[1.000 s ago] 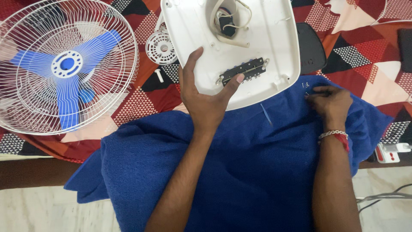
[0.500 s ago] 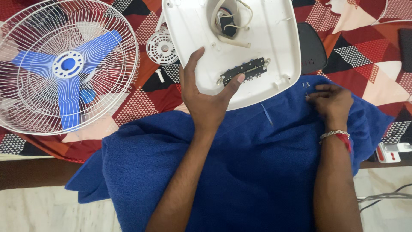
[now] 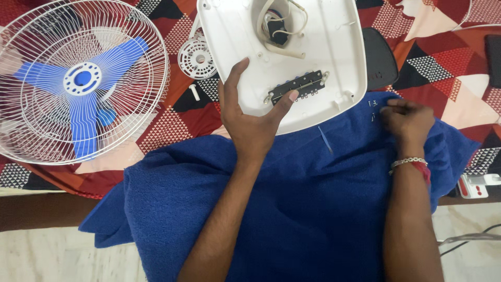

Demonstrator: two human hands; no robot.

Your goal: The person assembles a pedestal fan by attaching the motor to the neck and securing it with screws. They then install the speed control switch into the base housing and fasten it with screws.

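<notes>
Gripping the near edge of the white fan base [image 3: 292, 57]: left hand [image 3: 249, 120], fingers spread over the upturned underside, thumb tip pressed against the black switch block [image 3: 298, 86] screwed there. No shift in that grip across the last second; same clamp, same thumb spot, base held steady and tilted on the blue towel [image 3: 292, 209] over the lap.

Right hand [image 3: 407, 121] now curled tighter and nudged slightly right and up from a second ago, fingertips pinched down at the small screws [image 3: 372, 107] lying loose on the towel near the base's right corner. Reads as a pick-up of one screw in progress. Whether anything sits between the fingertips: cannot tell, knuckles in the way.

Beyond: thin blue stick [image 3: 324, 139] on the towel, round white vented cap [image 3: 196, 58] and small white peg [image 3: 194, 92] on the patterned bedsheet [image 3: 449, 62], fan cage with blue blades [image 3: 81, 81] at left.

Hard to read: wiring inside the base's round opening, shadowed and cut by the top edge. White plug strip [image 3: 476, 185] at right only partly in frame.
</notes>
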